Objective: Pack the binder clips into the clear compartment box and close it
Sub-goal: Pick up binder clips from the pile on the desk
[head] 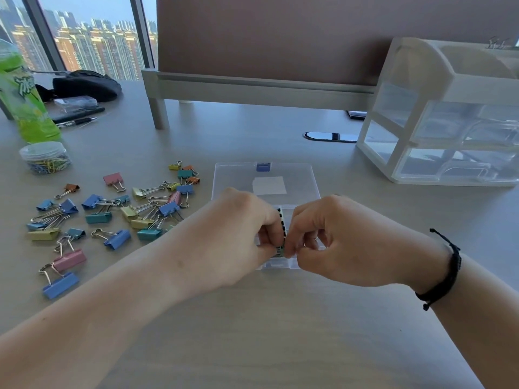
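Grey desk (pixel 280 332): both hands' grips, left (pixel 247 234) and right (pixel 331 240), pinch what looks like a divider strip (pixel 281 228) over the open clear box (pixel 266 189).

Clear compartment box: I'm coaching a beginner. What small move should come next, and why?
Probably settle the strip that both hands pinch over the open box, then release. The binder clips lie loose on the desk, unpacked.
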Tool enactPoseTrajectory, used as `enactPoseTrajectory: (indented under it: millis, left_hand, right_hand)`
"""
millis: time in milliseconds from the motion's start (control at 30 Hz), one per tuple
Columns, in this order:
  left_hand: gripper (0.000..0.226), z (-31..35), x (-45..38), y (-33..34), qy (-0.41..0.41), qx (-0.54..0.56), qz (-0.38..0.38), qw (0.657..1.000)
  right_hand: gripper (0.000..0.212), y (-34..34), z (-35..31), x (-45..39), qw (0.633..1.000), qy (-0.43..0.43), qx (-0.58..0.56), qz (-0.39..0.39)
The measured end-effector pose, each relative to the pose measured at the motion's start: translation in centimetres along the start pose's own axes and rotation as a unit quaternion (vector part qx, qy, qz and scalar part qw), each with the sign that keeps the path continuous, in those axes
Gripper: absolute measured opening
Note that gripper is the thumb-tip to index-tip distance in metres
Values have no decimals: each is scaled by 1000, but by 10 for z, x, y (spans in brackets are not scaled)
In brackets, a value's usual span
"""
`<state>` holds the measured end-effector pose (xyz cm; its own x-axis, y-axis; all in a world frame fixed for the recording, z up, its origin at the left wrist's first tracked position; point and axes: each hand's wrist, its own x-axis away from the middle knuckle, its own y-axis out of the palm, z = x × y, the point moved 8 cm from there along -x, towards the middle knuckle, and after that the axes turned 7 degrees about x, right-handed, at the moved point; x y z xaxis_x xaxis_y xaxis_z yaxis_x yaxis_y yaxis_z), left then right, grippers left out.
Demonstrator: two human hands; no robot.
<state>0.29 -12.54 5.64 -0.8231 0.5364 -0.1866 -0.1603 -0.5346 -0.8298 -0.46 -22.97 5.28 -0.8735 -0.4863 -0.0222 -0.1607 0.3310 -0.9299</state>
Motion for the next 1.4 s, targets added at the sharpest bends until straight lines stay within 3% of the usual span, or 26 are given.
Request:
enactPoseTrajectory:
  millis: [233,367,500,633,767,933,1033,1167,1267,1400]
  left_hand:
    - [13,-12,-1,-4,-41,95,16,994]
    - [18,-18,-3,-10,-55,77,53,994]
    - [24,-21,-3,-2,-82,71,12,994]
    - [24,-21,-4,-6,-85,114,34,989]
    - [31,-29,-5,-4,-126,297,40,946]
    - [38,-36,-6,-2,-147,492,62,856]
    - [37,-36,-8,3,-150,560,44,814]
    - [39,-35,-8,3,-147,620,43,770]
    - [40,-33,-9,4,-137,636,51,758]
    - [50,-26,-9,11,-113,592,29,798]
  right_hand:
    - [29,5,-5,0,998,-18,62,-17]
    - [28,6,-5,0,997,-17,78,-18]
    - [25,9,-5,0,995,-19,95,-21]
    - [20,10,-5,-2,995,-24,93,-13]
    - [16,8,-4,-3,998,-18,53,8]
    - [13,2,-1,-3,1000,-14,5,23]
    - [14,-1,-1,-3,999,-22,-1,28]
    - [14,-16,1,-1,993,-25,-48,104]
    - [18,-24,-5,3,982,-34,-100,154]
    - [25,-19,-14,1,972,-47,-142,182]
